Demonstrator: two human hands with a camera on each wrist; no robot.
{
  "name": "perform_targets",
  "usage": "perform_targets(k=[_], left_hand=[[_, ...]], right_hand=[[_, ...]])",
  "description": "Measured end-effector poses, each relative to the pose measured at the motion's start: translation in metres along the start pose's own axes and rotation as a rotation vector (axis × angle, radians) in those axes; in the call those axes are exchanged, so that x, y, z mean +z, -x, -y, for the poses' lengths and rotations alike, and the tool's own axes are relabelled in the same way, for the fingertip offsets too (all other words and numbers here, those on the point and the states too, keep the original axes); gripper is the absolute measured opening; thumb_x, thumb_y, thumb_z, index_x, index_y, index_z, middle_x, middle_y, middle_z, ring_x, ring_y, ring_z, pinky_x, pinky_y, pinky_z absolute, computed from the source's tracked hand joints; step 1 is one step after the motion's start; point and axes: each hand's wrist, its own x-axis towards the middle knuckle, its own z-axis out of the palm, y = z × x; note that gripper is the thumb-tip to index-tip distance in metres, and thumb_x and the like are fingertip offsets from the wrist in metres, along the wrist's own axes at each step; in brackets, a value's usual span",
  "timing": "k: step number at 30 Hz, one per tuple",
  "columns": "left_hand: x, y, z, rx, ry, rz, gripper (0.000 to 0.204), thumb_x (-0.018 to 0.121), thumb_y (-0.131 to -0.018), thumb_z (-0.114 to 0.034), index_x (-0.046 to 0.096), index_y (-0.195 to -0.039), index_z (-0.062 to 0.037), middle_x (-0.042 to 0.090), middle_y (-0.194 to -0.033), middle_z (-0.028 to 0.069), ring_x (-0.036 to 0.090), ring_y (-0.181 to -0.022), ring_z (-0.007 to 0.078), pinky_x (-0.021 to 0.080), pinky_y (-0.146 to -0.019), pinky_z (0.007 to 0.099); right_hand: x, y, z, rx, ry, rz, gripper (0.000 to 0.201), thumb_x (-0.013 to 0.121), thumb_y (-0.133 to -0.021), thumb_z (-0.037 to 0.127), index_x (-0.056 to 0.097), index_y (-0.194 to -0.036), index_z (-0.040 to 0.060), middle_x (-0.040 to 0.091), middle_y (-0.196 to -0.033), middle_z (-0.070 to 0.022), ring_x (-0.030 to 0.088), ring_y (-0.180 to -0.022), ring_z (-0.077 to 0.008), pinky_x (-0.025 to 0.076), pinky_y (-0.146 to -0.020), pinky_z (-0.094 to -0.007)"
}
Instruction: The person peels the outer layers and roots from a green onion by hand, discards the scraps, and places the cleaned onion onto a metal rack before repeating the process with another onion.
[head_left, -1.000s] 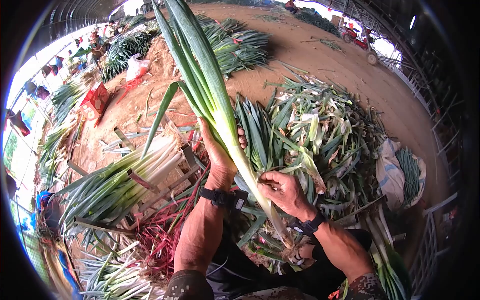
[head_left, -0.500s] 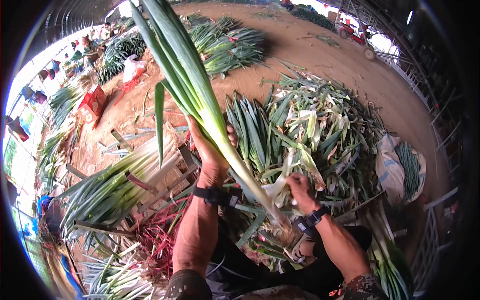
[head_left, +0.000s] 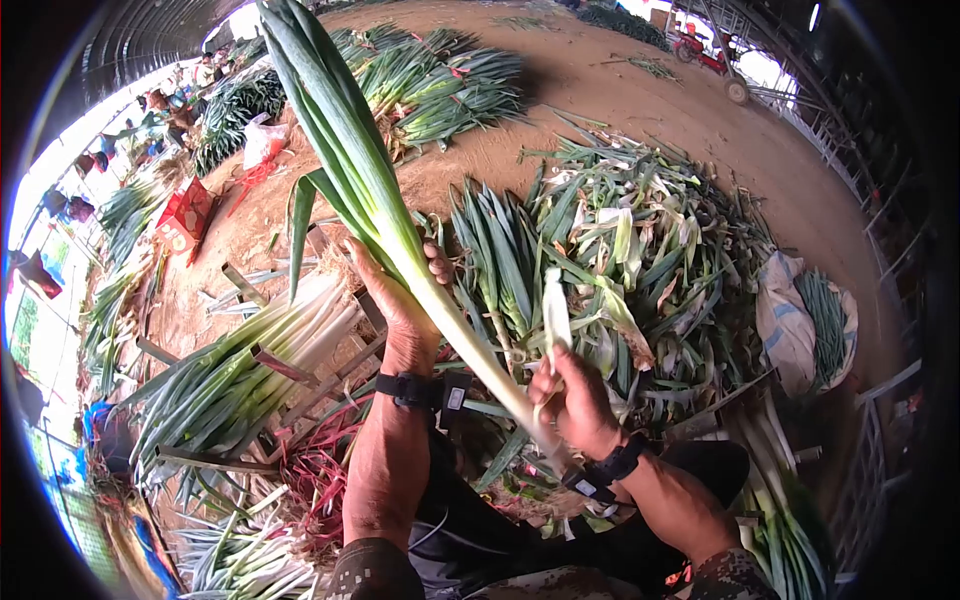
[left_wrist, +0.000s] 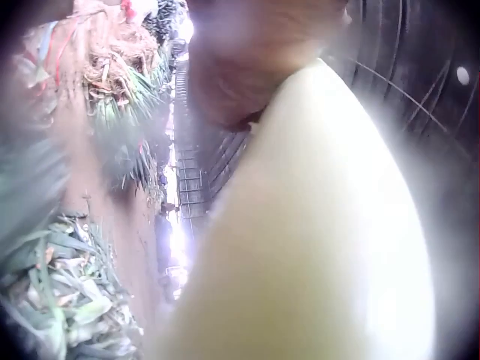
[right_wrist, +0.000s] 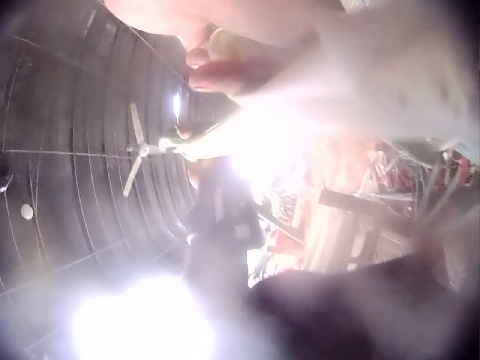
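A big green onion [head_left: 345, 150] slants across the head view, leaves up and left, root end low between the arms. My left hand [head_left: 398, 300] grips it around the upper white shank, palm up beneath it. In the left wrist view the pale shank [left_wrist: 322, 217] fills the foreground, blurred, below a finger. My right hand [head_left: 585, 405], beside the lower shank, pinches a pale peeled sheath strip [head_left: 556, 305] that stands up above the fingers. Glare washes out much of the right wrist view, where fingers [right_wrist: 225, 75] show at the top. The root end is partly hidden by the right wrist.
At left, trimmed green onions [head_left: 240, 365] lie across a rack with upright posts [head_left: 285, 362], above red ties [head_left: 320, 480]. A heap of stripped leaves [head_left: 660, 250] lies ahead right, near a white sack [head_left: 785, 320]. Tied bundles [head_left: 455, 90] lie farther off on bare earth.
My right hand has pulled a pale strip away from the shank and now holds it upright by the lower end. The left hand keeps its grip; the onion has shifted left in view.
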Motion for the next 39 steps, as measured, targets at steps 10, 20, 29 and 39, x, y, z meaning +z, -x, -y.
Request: perform_targets(k=[10, 20, 29, 39], left_hand=[[0.004, 0.006, 0.048, -0.117, -0.243, -0.263, 0.039, 0.063, -0.097, -0.046, 0.055, -0.108, -0.0088, 0.043, -0.060, -0.0010, 0.043, -0.044, 0.0137, 0.039, -0.041, 0.0301], [-0.025, -0.022, -0.010, 0.044, -0.253, -0.353, 0.023, 0.069, -0.094, -0.034, 0.058, -0.096, -0.0136, 0.043, -0.060, -0.0045, 0.038, -0.042, 0.0089, 0.035, -0.040, 0.0261], [-0.060, -0.030, -0.032, 0.143, -0.537, -0.482, 0.043, 0.072, -0.090, -0.044, 0.052, -0.080, -0.0076, 0.046, -0.058, 0.0008, 0.044, -0.043, 0.0123, 0.039, -0.040, 0.0273], [-0.033, -0.015, -0.029, 0.116, -0.030, -0.054, 0.032, 0.053, -0.103, -0.042, 0.061, -0.114, -0.0140, 0.034, -0.057, -0.0076, 0.031, -0.040, 0.0052, 0.030, -0.039, 0.0219]], right_hand=[[0.001, -0.022, 0.029, -0.186, -0.182, 0.053, 0.041, 0.055, -0.100, 0.051, 0.053, -0.091, 0.0102, 0.041, -0.063, 0.0041, 0.044, -0.056, -0.0113, 0.038, -0.052, -0.0263], [-0.045, 0.106, 0.035, -0.086, 0.278, -0.071, 0.045, 0.047, -0.105, 0.040, 0.049, -0.078, 0.0044, 0.037, -0.056, 0.0034, 0.039, -0.046, -0.0070, 0.034, -0.044, -0.0245], [-0.085, 0.144, 0.049, -0.200, 0.871, -0.092, 0.027, 0.057, -0.101, 0.026, 0.061, -0.088, 0.0020, 0.055, -0.064, -0.0018, 0.052, -0.052, -0.0126, 0.043, -0.050, -0.0271], [-0.071, 0.044, 0.115, -0.431, 1.154, -0.150, 0.060, 0.076, -0.083, 0.013, 0.053, -0.137, 0.0009, 0.058, -0.136, -0.0130, 0.063, -0.111, -0.0176, 0.058, -0.079, -0.0300]])
